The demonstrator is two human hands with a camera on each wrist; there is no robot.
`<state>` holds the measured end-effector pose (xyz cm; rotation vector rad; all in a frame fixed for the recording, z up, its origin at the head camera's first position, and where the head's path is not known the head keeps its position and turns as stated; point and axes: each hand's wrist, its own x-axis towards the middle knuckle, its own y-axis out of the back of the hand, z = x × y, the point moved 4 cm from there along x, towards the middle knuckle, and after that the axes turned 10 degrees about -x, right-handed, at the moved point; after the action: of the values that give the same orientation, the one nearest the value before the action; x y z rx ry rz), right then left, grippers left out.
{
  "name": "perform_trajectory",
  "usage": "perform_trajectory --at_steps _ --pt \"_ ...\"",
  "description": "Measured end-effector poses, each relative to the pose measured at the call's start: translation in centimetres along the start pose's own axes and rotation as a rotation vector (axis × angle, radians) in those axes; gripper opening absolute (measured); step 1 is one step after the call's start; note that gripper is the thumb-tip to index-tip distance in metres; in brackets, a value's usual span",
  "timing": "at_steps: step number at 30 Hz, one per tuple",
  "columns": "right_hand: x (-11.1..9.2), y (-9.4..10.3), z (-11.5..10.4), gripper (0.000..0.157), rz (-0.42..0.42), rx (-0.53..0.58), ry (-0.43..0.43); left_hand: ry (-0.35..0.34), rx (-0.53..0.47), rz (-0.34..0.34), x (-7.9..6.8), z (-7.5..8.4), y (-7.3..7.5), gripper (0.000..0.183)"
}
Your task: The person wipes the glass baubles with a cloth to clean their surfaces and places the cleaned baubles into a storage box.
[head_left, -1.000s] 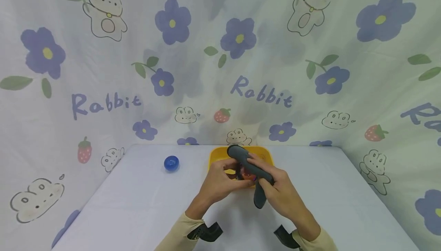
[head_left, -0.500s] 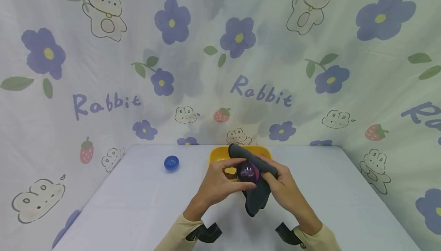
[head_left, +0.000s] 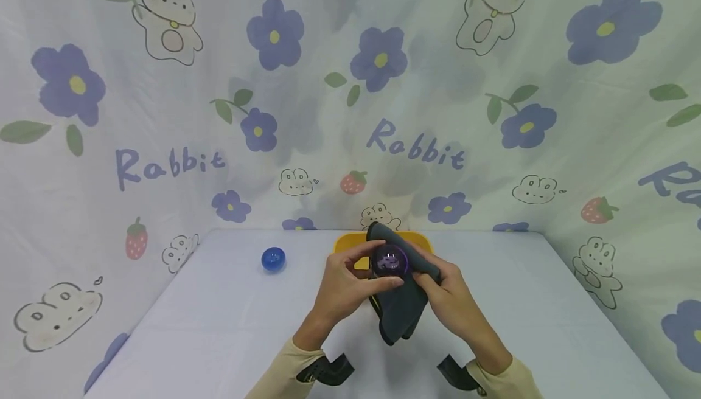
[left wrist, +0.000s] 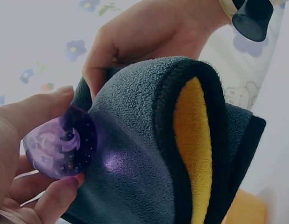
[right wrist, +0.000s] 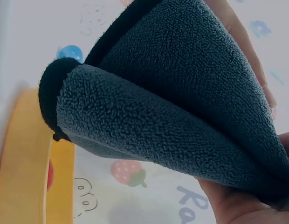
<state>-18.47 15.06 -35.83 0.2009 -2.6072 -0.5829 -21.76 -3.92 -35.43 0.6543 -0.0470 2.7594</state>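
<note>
Purple ball (head_left: 390,261) pinched between thumb and fingertips of the left hand (head_left: 342,287), just beside a folded grey cloth (head_left: 404,312), cloth gripped by the right hand (head_left: 450,294), yellow bin (head_left: 349,241) beyond, something red (right wrist: 50,173) partly visible inside, blue ball (head_left: 273,260) on the table (head_left: 520,301)

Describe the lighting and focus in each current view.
Head view: a soft shadow on the white table below the grey cloth; left wrist: pale glare on the purple ball, a violet glow on the grey cloth beside it; right wrist: grey cloth crisp, backdrop pale and washed out.
</note>
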Motion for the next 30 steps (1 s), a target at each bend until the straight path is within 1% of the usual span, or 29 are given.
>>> perform_trajectory --at_steps 6,9,12,16,21,26,30 --pt "-0.1 0.0 -0.2 0.054 -0.004 -0.009 -0.019 -0.005 -0.002 0.042 0.2 -0.1 0.2 0.053" --pt "-0.2 0.0 -0.4 0.054 -0.008 -0.025 -0.040 0.003 0.036 0.075 0.3 -0.2 0.6 0.053" --pt "-0.4 -0.1 -0.7 0.053 -0.014 -0.049 -0.058 0.018 0.081 0.105 0.4 -0.4 1.0 0.057" --pt "-0.6 -0.2 -1.2 0.052 -0.007 -0.074 -0.056 0.029 0.108 0.120 0.5 -0.6 1.4 0.063" --pt "-0.8 -0.2 -1.7 0.051 0.013 -0.080 -0.035 0.037 0.131 0.102 0.6 -0.9 1.5 0.056" --pt "-0.8 -0.2 -1.8 0.053 0.021 -0.107 -0.027 0.064 0.116 0.072 0.6 -1.2 1.2 0.052" --pt "-0.8 -0.2 -1.9 0.056 0.032 -0.121 -0.007 0.043 0.092 0.016 0.5 -1.2 0.7 0.050"
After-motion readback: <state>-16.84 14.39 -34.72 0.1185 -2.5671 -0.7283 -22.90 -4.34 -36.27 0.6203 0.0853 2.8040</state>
